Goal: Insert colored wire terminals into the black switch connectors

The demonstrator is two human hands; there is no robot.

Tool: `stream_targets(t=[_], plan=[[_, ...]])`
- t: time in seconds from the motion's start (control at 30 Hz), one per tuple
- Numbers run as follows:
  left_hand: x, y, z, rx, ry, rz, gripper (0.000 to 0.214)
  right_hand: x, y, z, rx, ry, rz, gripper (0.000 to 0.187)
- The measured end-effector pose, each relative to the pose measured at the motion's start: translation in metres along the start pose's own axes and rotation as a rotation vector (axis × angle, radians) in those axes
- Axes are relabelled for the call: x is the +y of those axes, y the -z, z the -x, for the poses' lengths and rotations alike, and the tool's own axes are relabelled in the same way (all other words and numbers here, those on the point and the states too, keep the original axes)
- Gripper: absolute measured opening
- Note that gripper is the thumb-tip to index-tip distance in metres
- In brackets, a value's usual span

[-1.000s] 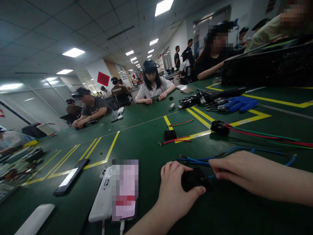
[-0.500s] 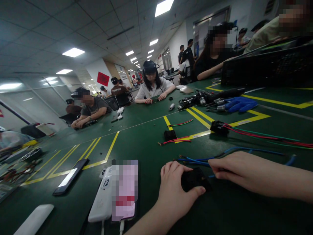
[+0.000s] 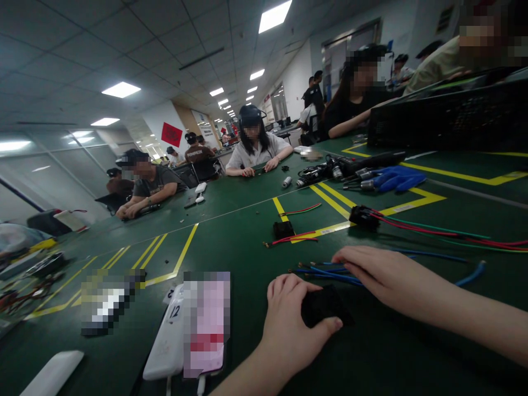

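My left hand [image 3: 289, 319] is closed around a small black plastic block [image 3: 324, 305] on the green table, thumb on its near side and fingers on the far side. Just right of it, my right hand [image 3: 379, 275] hovers at the blue wires [image 3: 315, 270], its fingers stretched out and partly covering them. Whether the fingertips touch a wire I cannot tell. Beyond the wires lie a black connector [image 3: 282, 229] with short red wires [image 3: 299, 237], and a second black connector [image 3: 364, 218] trailing long red and green wires [image 3: 437, 226].
A white power bank [image 3: 167, 335] and a pink-screened phone [image 3: 208, 324] with cables lie left of my hand. Blue gloves [image 3: 398, 179] and tools [image 3: 330, 169] rest farther back. A black case [image 3: 449, 118] stands at right. Co-workers sit across the table.
My right hand has left the black block's right side, moved slightly up and left over the blue wires, and its fingers have straightened. My left hand still holds the block.
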State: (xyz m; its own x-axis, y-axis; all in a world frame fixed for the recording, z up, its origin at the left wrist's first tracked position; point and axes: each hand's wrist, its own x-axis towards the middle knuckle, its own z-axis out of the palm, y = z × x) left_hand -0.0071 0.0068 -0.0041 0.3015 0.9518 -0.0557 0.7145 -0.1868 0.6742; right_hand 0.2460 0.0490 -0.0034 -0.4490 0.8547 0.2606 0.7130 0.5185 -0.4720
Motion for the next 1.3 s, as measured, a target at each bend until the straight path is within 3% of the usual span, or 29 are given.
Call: stream_targets(t=[0.17, 0.33, 0.47, 0.6, 0.8, 1.0, 1.17, 1.3], plan=[[0.001, 0.002, 0.003, -0.028, -0.002, -0.018, 0.048, -0.008, -0.013, -0.001, -0.06, 0.104, 0.05, 0.06], [-0.001, 0.001, 0.004, -0.003, -0.052, -0.052, 0.046, -0.008, -0.008, 0.0, -0.092, 0.194, -0.048, 0.051], [0.0, 0.002, 0.006, -0.01, -0.063, -0.057, 0.046, 0.015, -0.005, 0.005, -0.016, 0.154, 0.107, 0.046], [0.0, 0.002, 0.006, -0.004, -0.077, -0.048, 0.045, 0.025, -0.007, 0.007, -0.102, 0.147, 0.169, 0.04], [-0.001, 0.0, 0.004, 0.074, -0.052, 0.008, 0.047, 0.013, -0.013, 0.004, -0.138, 0.177, 0.198, 0.046], [-0.013, -0.001, -0.001, 0.263, 0.077, -0.011, 0.049, -0.005, -0.007, 0.006, -0.206, 0.213, 0.164, 0.042], [-0.017, -0.001, -0.005, 0.245, 0.123, -0.03, 0.049, -0.022, -0.012, 0.01, -0.26, 0.323, 0.183, 0.045], [-0.011, -0.002, -0.005, 0.179, 0.135, -0.099, 0.052, -0.02, -0.025, 0.013, -0.145, 0.424, 0.282, 0.045]])
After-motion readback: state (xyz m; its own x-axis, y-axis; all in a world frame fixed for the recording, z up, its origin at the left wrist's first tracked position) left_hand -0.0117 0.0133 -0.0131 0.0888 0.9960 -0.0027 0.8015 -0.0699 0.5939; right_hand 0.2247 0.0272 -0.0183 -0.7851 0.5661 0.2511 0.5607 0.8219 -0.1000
